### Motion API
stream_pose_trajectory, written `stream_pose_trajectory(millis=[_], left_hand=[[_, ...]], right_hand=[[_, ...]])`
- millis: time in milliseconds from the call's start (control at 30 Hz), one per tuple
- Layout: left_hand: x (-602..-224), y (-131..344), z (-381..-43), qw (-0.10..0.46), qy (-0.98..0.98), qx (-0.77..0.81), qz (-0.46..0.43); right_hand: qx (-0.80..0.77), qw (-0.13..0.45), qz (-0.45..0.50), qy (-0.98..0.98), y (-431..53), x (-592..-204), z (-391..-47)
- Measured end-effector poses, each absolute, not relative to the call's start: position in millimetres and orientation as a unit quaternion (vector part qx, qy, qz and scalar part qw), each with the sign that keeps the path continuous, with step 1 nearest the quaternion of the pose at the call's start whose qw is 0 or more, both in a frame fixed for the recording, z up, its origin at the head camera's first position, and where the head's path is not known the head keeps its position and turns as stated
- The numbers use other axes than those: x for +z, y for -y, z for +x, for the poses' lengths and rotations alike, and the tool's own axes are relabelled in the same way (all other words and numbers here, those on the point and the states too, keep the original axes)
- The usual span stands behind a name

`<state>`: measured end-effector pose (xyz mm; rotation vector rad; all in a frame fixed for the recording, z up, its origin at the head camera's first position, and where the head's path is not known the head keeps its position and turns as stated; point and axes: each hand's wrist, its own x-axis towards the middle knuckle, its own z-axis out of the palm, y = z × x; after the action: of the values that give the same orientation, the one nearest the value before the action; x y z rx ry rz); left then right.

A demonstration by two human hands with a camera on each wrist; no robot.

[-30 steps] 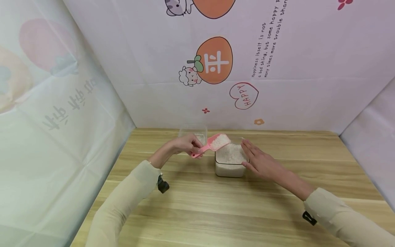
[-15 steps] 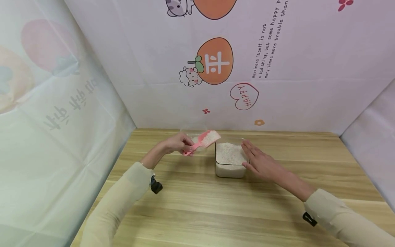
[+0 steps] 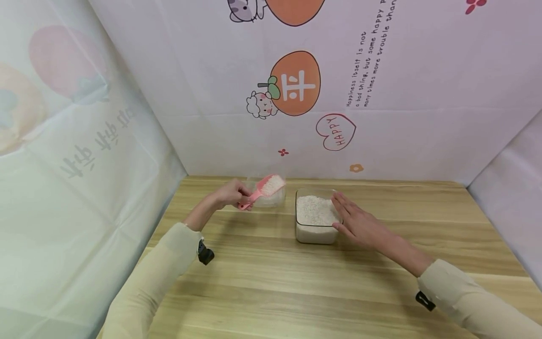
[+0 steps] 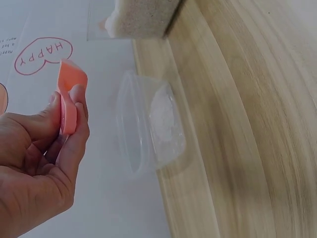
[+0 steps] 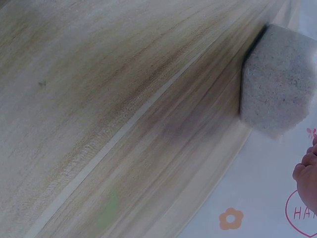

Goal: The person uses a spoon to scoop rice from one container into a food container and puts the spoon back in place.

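Count: one pink scoop (image 3: 259,189), loaded with one heap of white grains (image 3: 273,185). Containers, two, both transparent: one box (image 3: 316,226) holding many white grains, one thin-walled tub (image 3: 269,203) with a smaller amount of whitish material (image 4: 161,116) inside. Hands, two. Pale sleeves, two, one dark fitting at each cuff.

Layout, head view, 12 o'clock being away from the person: the tub stands at 10 o'clock from the box, near but apart, on the wooden table (image 3: 296,282). The scoop's blade overlaps the tub in that view; the left wrist view shows the scoop raised, a gap between the two.

Pose, left hand (image 3: 233,194): thumb and fingers pinch the scoop's handle; forearm runs toward 1 to 2 o'clock, blade aimed at 2 o'clock, loaded side up.

Pose, right hand (image 3: 357,223): forearm runs toward 10 o'clock; hand rests at the box's 3 o'clock side. Fingers extended, pressed together at the far part of that side; thumb spread away, at the near part.
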<state>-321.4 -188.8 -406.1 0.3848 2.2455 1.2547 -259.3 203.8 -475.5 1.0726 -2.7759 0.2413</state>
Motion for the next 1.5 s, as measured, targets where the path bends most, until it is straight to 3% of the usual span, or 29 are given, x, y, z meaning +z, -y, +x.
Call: stream_pose_trajectory(millis=[700, 1500], left_hand=[[-416.4, 199.5, -328.0, 0.186, -0.889, 0.412, 0.077], [-425.4, 195.3, -336.2, 0.118, -0.955, 0.262, 0.072]], right_hand=[[0.077, 0.082, 0.359, 0.927, -203.4, -472.6, -258.9], [0.076, 0.099, 0.364, 0.923, -203.1, -475.3, -257.4]])
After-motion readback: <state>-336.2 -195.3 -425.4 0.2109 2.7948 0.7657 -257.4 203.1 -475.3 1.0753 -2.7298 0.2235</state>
